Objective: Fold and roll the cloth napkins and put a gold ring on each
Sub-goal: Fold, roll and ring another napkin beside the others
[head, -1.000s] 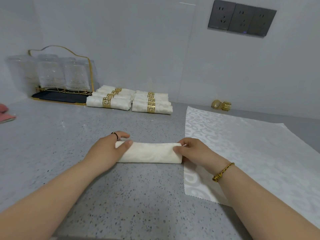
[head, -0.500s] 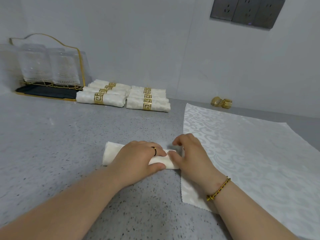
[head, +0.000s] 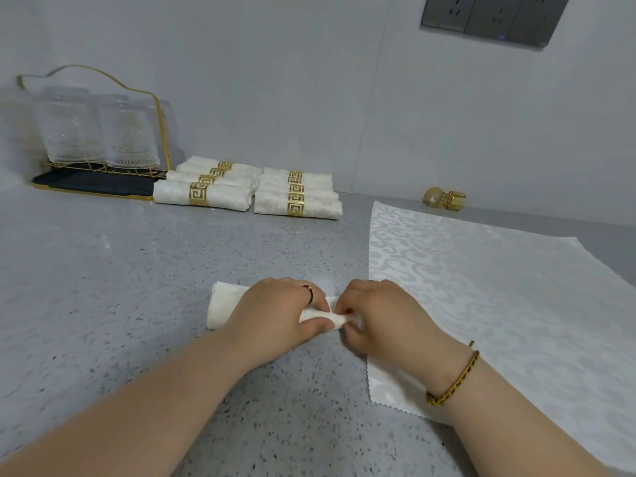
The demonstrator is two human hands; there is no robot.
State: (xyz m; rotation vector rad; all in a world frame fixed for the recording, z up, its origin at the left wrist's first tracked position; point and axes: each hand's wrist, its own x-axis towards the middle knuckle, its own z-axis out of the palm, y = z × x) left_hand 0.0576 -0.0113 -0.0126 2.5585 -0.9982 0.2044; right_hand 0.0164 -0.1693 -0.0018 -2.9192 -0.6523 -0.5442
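The left hand (head: pixel 275 315) has slid along the rolled napkin (head: pixel 223 308) from its left end towards its right, so the left end now lies bare. The right hand (head: pixel 378 318) has closed in until the two nearly meet.

At the far left, against the wall, a gold-wire glass rack (head: pixel 93 132) holds clear tumblers. Just beside it lie the ringed napkins (head: pixel 247 197), two neat stacks of finished rolls, each with a gold band in a key pattern.

Nearer the person, the rolled napkin lies across the speckled grey counter (head: pixel 103 287). The left hand grips it, fingers curled over the top and thumb on the near side. The right hand pinches the right end with curled fingertips, apparently tightening or tucking it. It carries no ring.

To the right, a flat napkin (head: pixel 481 287) lies spread out and unfolded, and the right wrist rests over its near corner. Whether more cloths lie beneath it cannot be told. Behind it, by the wall, sit two loose gold rings (head: pixel 444 197).

The work looks well advanced: two stacks are done and this roll is formed but not yet ringed. At least the flat cloth still needs folding, rolling and a band.

No brand or writing can be read anywhere, and the wall sockets (head: pixel 492 15) at the upper right show no legible mark.
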